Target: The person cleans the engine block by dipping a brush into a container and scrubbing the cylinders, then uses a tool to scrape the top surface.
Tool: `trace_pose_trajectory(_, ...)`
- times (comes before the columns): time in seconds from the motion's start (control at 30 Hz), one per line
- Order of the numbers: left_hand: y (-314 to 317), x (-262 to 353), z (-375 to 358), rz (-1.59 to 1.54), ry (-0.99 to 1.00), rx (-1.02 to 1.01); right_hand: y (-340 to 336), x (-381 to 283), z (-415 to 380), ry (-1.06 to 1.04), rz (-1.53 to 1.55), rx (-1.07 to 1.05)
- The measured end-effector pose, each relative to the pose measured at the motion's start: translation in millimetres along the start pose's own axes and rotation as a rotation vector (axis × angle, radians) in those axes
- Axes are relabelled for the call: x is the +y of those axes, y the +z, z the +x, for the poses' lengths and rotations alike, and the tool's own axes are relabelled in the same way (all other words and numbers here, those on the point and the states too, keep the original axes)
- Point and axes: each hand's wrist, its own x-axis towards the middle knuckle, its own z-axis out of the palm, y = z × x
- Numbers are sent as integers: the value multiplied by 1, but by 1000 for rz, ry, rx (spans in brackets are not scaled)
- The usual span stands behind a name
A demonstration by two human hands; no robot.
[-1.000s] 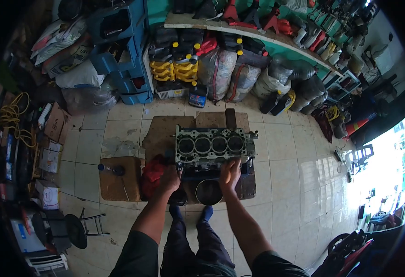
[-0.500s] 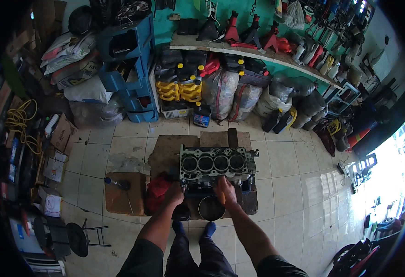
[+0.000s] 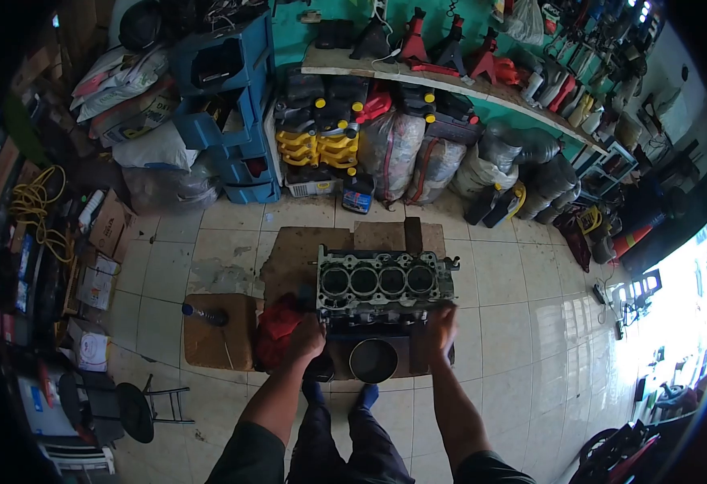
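An engine block with a row of several cylinder bores facing up lies on a low, dark support in front of me. My left hand is closed at its near left corner, fingers curled and partly hidden. At the near right corner is my right hand, blurred, its fingers against or just beside the block. A round, dark pan sits on the near side, between my forearms. Red cloth lies bunched left of the block, beside my left hand.
A brown box-like stool on the left carries a bottle and a thin rod. Cardboard lies under and behind the block. Blue bins, oil jugs and stuffed sacks line the back wall. A small black stool stands lower left.
My right hand has moved right, from the block's near side to its near right corner. My left hand stays at the left corner. The whole view has shifted slightly.
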Motion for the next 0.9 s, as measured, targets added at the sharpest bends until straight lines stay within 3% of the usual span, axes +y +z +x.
trace_pose_trajectory(0.07, 2, 1, -3, -3, 3, -1, -26, -56, 0, -86, -97, 77)
trace_pose_trajectory(0.1, 8, -1, -4, -12, -2, -5, -14, -29, -4, -90, -106, 71)
trace_pose_trajectory(0.17, 17, -13, 0, -11, 65, 61, 26, 50, -14, 192, 13, 1)
trace_pose_trajectory(0.3, 5, -5, -6, 30, 47, 23, 19, 69, -9, 201, 4, -134)
trace_pose_trajectory(0.4, 5, 1, -7, 9, 17, 5, 38, 67, 4, 256, 329, 352)
trace_pose_trajectory(0.47, -1, 5, -4, -1, -50, -42, 57, 41, -17, 306, 250, 400)
trace_pose_trajectory(0.53, 1, -1, -2, -8, -28, -49, 64, -4, -44, 363, 290, 166)
trace_pose_trajectory(0.67, -4, -7, 2, -53, 21, -109, 59, 8, -32, 381, 175, 196)
trace_pose_trajectory(0.73, -4, -13, 7, -44, 70, -89, 62, 45, -15, 445, 123, 459)
trace_pose_trajectory(0.77, -1, -15, 6, -34, 116, -76, 62, 48, -12, 542, 412, 411)
trace_pose_trajectory(0.8, -1, -12, 8, -40, 115, -80, 61, 40, -14, 540, 405, 410)
trace_pose_trajectory(0.9, -1, -11, 6, -46, 8, -144, 48, -11, -34, 298, 151, 96)
